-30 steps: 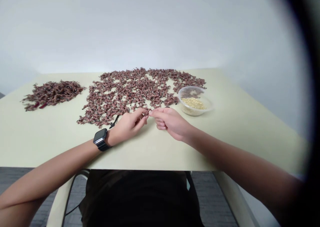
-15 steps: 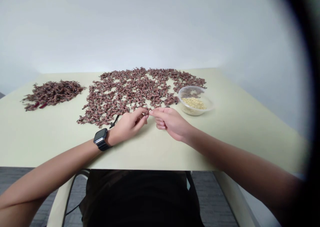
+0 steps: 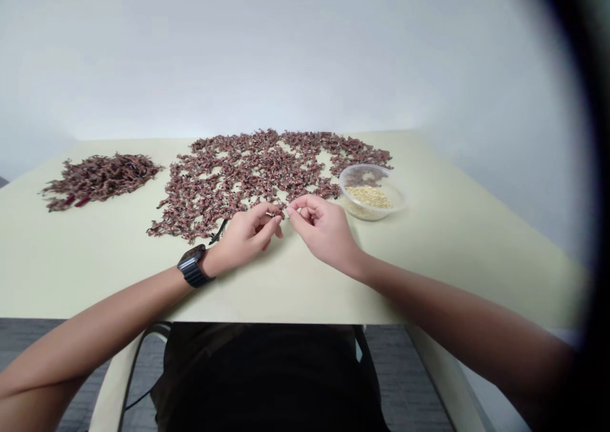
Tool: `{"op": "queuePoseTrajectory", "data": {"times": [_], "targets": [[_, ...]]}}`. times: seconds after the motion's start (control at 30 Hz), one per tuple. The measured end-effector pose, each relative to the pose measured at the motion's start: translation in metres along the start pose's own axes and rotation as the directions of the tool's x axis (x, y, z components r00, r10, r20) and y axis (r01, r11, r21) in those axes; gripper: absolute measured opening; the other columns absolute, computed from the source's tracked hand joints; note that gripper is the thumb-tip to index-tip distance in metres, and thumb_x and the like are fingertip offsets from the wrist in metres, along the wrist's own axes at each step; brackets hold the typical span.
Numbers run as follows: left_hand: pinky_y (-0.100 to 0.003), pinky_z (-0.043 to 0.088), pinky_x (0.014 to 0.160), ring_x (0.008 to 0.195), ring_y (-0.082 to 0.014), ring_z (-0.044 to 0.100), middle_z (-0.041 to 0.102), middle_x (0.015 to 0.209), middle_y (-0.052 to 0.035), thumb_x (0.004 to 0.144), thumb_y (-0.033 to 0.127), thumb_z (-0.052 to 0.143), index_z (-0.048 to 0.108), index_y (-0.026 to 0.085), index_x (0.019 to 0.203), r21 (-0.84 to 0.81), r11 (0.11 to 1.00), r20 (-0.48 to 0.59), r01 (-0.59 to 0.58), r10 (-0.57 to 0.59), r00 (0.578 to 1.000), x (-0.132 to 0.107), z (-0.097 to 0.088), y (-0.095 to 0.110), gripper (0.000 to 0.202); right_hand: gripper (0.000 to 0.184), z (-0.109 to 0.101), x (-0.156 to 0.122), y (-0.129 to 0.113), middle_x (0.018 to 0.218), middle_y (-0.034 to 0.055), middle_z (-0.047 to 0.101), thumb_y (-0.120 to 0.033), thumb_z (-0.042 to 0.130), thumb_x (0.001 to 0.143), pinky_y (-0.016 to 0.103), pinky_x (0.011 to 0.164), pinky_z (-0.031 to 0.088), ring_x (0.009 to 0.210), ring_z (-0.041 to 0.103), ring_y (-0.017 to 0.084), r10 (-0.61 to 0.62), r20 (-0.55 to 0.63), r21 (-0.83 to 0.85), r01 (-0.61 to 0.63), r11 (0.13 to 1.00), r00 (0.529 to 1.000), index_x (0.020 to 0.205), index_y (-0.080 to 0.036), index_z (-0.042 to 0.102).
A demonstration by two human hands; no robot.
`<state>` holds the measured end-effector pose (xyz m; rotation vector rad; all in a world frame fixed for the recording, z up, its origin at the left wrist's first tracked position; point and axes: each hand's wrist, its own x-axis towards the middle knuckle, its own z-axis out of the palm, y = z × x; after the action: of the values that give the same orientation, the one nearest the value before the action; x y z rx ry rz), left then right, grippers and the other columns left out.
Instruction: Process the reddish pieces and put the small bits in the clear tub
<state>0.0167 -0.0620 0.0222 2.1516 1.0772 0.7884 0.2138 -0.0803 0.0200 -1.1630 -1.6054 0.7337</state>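
My left hand (image 3: 248, 234), in a pinch near the middle of the table, holds a small brown knotted piece (image 3: 276, 215) that looks like cord. Its fingertips cover much of the piece. Close against it on the right, my right hand (image 3: 331, 235) has thumb and forefinger pressed together; what lies between them is too small to make out. Just beyond both hands, many similar brown knotted pieces (image 3: 252, 165) are spread in a wide layer. To the right stands a clear plastic bowl (image 3: 365, 215) with small yellow bits (image 3: 370, 197) in it.
A heaped pile of brown stringy pieces (image 3: 102, 175) lies at the left, with red bits (image 3: 82, 201) at its front. A thin black item (image 3: 218, 232) is by my left wrist, which wears a watch (image 3: 193, 265). The pale table (image 3: 286, 298) ends before my lap.
My right hand has turned over, its back now facing up and its fingers curled in a pinch. My left hand has stayed nearly in place with the brown piece.
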Motion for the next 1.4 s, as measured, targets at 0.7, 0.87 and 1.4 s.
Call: {"op": "queuePoseTrajectory", "data": {"times": [0.7, 0.87, 1.4], "targets": [[-0.019, 0.038, 0.055, 0.052, -0.0080, 0.054, 0.073, 0.072, 0.0017, 0.103, 0.033, 0.048, 0.060, 0.018, 0.111, 0.067, 0.997, 0.016, -0.040, 0.039, 0.999, 0.000, -0.001, 0.005, 0.022, 0.014, -0.002, 0.000, -0.001, 0.060, -0.0042, 0.046, -0.032, 0.061, 0.095, 0.029, 0.059, 0.033, 0.055, 0.042, 0.013, -0.017, 0.052, -0.043, 0.019, 0.999, 0.999, 0.089, -0.021, 0.067], [-0.020, 0.044, 0.061, 0.060, -0.0099, 0.064, 0.075, 0.080, 0.0003, 0.102, 0.031, 0.048, 0.058, 0.019, 0.112, 0.093, 0.994, 0.024, -0.060, 0.058, 0.998, 0.000, 0.001, 0.000, 0.019, 0.015, 0.001, -0.001, 0.001, 0.061, -0.0038, 0.048, -0.032, 0.058, 0.096, 0.029, 0.059, 0.033, 0.057, 0.045, 0.013, -0.017, 0.054, -0.072, 0.021, 0.997, 0.998, 0.090, -0.020, 0.066], [-0.022, 0.032, 0.052, 0.055, -0.0134, 0.059, 0.064, 0.070, -0.0022, 0.106, 0.033, 0.038, 0.054, 0.019, 0.109, 0.583, 0.784, 0.069, -0.211, 0.211, 0.975, -0.002, 0.001, -0.017, 0.022, 0.016, 0.011, -0.005, 0.005, 0.063, -0.0030, 0.049, -0.034, 0.058, 0.095, 0.029, 0.059, 0.036, 0.059, 0.046, 0.015, 0.066, 0.028, 0.071, -0.068, 0.995, 0.997, 0.090, -0.021, 0.064]]}}
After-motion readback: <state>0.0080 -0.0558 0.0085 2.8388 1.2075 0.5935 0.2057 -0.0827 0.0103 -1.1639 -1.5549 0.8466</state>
